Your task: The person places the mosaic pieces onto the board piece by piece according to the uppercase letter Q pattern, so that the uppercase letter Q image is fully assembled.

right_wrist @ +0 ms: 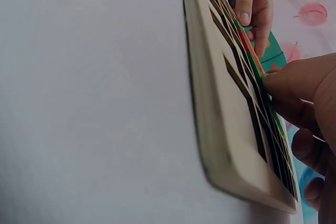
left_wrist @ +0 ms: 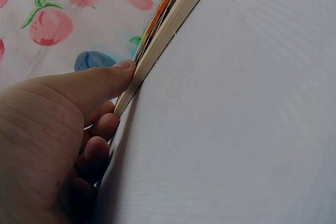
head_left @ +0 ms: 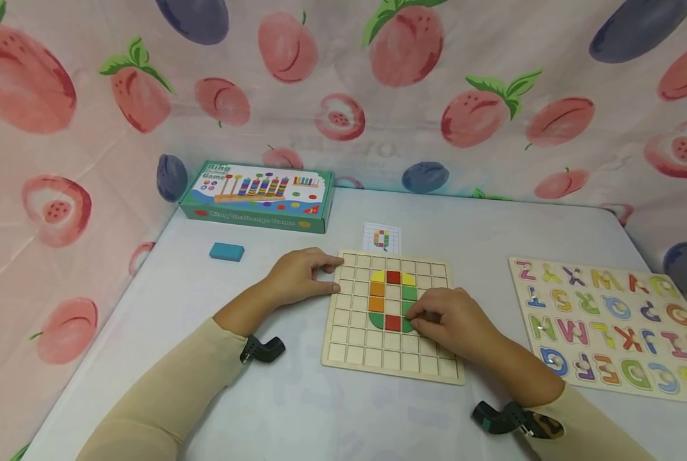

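A wooden grid board (head_left: 343, 352) lies on the table with coloured tiles forming a ring: yellow corners, red, orange and green pieces. My left hand (head_left: 301, 276) touches the board's left edge, thumb and forefinger apart; in the left wrist view the thumb (left_wrist: 113, 77) presses against the rim. At the ring's lower right, my right hand (head_left: 455, 320) pinches a green tile (head_left: 406, 308) at its grid cell. The fingertips partly cover that tile and the green corner piece (head_left: 407, 326) below it. Behind the board lies a small pattern card (head_left: 381, 237) showing a coloured Q.
A green Ring Challenge Game box (head_left: 257, 196) lies at the back left. In front of it is a blue block (head_left: 226, 251). To the right, an alphabet puzzle board (head_left: 608, 326) holds coloured letters. Fruit-print cloth hangs behind the table.
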A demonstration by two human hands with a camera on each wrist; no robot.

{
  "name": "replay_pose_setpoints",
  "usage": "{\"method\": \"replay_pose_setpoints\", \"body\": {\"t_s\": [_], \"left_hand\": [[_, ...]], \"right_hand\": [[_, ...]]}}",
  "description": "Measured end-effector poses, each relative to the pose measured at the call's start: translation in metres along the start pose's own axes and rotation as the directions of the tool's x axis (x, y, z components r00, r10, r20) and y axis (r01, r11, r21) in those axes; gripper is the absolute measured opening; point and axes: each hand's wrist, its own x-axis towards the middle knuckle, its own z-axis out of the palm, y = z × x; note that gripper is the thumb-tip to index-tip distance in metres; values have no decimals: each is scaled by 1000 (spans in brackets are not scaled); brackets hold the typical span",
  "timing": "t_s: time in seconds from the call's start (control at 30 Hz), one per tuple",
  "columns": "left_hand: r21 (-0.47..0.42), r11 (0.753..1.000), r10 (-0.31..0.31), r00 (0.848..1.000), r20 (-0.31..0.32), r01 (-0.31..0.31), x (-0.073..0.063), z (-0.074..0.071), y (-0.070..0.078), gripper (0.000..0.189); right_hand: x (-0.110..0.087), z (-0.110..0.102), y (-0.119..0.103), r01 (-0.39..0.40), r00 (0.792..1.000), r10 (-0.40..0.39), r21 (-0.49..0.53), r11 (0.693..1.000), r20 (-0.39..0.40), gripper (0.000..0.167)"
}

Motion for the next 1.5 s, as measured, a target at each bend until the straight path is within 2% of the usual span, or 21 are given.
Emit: {"method": "replay_pose_setpoints", "body": {"t_s": [0.13,0.33,0.5,0.7,0.87,0.97,1.23,1.33,1.5], "left_hand": [[0,1000,0,1000,-2,0,0,0,0,56],[0,1000,-11,1000,0,11,0,0,1,56],[4,1000,-3,1000,-3,3,0,0,3,56],[3,1000,9,1000,-6,-9,0,0,4,54],[5,1000,7,1000,-5,-7,-1,-1,5,54],[4,1000,6,1000,-10,-6,-1,-1,5,54],[-1,1000,9,1000,-10,-9,-1,0,2,54],[2,1000,7,1000,-11,-7,-1,-1,2,54],[9,1000,4,1000,-7,-4,-1,0,1,54]], "right_hand": [[2,1,0,18,1000,-18,-3,1000,-2,21],[-2,1,-1,-28,1000,28,38,999,2,18],[-12,-3,3,-77,997,79,97,992,-21,18],[-33,-17,8,-99,992,106,95,991,-74,21],[-55,-32,18,-123,980,128,40,992,-154,23],[-68,-40,26,-156,972,155,8,988,-177,25],[-98,-57,44,-259,955,247,-54,964,-164,28],[-104,-61,48,-262,958,243,-111,959,-154,30],[-114,-63,52,-224,965,192,-186,957,-178,34]]}}
